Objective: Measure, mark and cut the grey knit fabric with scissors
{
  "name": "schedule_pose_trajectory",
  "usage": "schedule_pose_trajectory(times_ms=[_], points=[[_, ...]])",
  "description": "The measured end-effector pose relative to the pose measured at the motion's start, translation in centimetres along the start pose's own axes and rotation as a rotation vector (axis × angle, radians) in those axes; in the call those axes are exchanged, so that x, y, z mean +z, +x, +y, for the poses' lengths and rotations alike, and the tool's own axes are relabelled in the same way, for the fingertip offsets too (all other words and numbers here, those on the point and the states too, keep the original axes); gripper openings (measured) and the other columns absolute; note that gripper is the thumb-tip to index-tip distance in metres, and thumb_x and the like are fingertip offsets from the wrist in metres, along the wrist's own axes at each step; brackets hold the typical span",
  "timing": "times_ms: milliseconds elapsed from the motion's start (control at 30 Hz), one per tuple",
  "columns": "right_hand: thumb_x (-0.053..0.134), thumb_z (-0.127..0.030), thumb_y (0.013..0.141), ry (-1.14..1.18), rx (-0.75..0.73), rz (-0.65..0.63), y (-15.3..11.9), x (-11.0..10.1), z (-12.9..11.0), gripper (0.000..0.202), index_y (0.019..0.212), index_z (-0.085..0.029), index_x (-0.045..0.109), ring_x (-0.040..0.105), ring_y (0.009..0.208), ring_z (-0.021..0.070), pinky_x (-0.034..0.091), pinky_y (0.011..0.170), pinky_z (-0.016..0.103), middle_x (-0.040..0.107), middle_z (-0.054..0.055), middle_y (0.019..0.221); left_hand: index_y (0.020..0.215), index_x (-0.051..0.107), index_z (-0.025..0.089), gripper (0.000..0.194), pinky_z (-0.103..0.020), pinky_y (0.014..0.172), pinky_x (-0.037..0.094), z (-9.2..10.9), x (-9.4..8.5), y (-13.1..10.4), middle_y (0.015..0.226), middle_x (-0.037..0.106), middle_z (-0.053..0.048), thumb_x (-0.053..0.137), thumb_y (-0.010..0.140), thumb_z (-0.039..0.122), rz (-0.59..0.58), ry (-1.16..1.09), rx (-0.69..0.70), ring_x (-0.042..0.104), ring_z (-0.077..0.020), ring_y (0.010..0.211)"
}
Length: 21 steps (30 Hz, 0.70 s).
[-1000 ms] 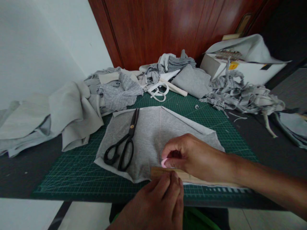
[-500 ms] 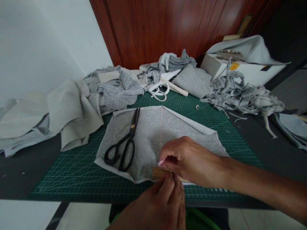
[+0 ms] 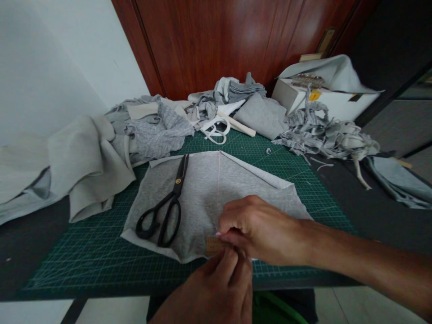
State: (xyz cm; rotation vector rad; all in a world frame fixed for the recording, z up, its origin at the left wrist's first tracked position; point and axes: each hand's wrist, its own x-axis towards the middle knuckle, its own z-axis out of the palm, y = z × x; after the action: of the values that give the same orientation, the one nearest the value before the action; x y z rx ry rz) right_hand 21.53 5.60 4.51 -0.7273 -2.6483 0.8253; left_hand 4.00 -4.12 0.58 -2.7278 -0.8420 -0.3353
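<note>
A grey fabric piece (image 3: 199, 193) lies on the green cutting mat (image 3: 101, 265), with a faint pink line running down its middle. Black scissors (image 3: 168, 202) rest on the fabric's left part. At the near edge, the fingers of my left hand (image 3: 219, 288) press together on a brown wooden ruler (image 3: 213, 246), whose right part is hidden by the hands. My right hand (image 3: 259, 229) is just above the ruler, pinching a small pale pink piece, probably chalk, mostly covered by its fingers.
Heaps of grey and beige cloth (image 3: 84, 153) line the left and back. White looped strips (image 3: 216, 130) lie at the back centre. A white box (image 3: 337, 101) stands at the back right beside tangled grey scraps (image 3: 334, 135). Behind is a red-brown door (image 3: 209, 40).
The whole view has shifted, so the table's things appear farther left. Both hands stay together at the ruler; the right hand's fingers are curled slightly closer over the pink piece.
</note>
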Motion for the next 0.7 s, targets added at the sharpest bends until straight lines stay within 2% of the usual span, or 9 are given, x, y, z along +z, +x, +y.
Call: schedule_pose_trajectory(times_ms=[167, 333, 467, 700], points=[[0.068, -0.001, 0.088, 0.026, 0.022, 0.012, -2.1, -1.0, 0.3, 0.018, 0.075, -0.014, 0.069, 0.061, 0.07, 0.0113, 0.039, 0.065, 0.024, 0.066, -0.001, 0.075, 0.121, 0.072, 0.008, 0.036, -0.03, 0.088, 0.055, 0.1, 0.2, 0.0, 0.123, 0.074, -0.014, 0.044, 0.101, 0.018, 0.0, 0.044, 0.024, 0.064, -0.0236, 0.111], [0.063, -0.005, 0.095, 0.002, 0.038, 0.037, -4.9, -1.7, 1.2, 0.018, 0.084, -0.015, 0.073, 0.062, 0.071, 0.0121, 0.04, 0.064, 0.026, 0.068, 0.001, 0.077, 0.136, 0.063, 0.006, 0.042, -0.033, 0.094, 0.056, 0.7, 1.0, -0.9, 0.13, 0.071, -0.017, 0.044, 0.1, 0.017, -0.067, -0.031, -0.035, 0.06, -0.025, 0.122], [0.06, -0.012, 0.101, -0.005, 0.069, 0.048, -7.2, -2.4, 2.0, 0.019, 0.09, -0.017, 0.075, 0.065, 0.074, 0.0129, 0.042, 0.066, 0.027, 0.07, 0.002, 0.08, 0.14, 0.058, 0.005, 0.045, -0.033, 0.101, 0.054, 1.0, 1.2, -1.3, 0.133, 0.068, -0.018, 0.047, 0.099, 0.017, -0.098, -0.074, -0.066, 0.059, -0.0253, 0.127], [0.057, -0.022, 0.105, -0.052, 0.241, 0.02, -11.8, -4.1, 2.8, 0.025, 0.09, -0.023, 0.077, 0.07, 0.078, 0.0156, 0.048, 0.066, 0.029, 0.074, 0.004, 0.085, 0.137, 0.062, 0.008, 0.042, -0.033, 0.099, 0.054, 0.8, 1.1, -1.2, 0.135, 0.068, -0.018, 0.051, 0.098, 0.019, -0.081, -0.056, -0.059, 0.06, -0.027, 0.127]])
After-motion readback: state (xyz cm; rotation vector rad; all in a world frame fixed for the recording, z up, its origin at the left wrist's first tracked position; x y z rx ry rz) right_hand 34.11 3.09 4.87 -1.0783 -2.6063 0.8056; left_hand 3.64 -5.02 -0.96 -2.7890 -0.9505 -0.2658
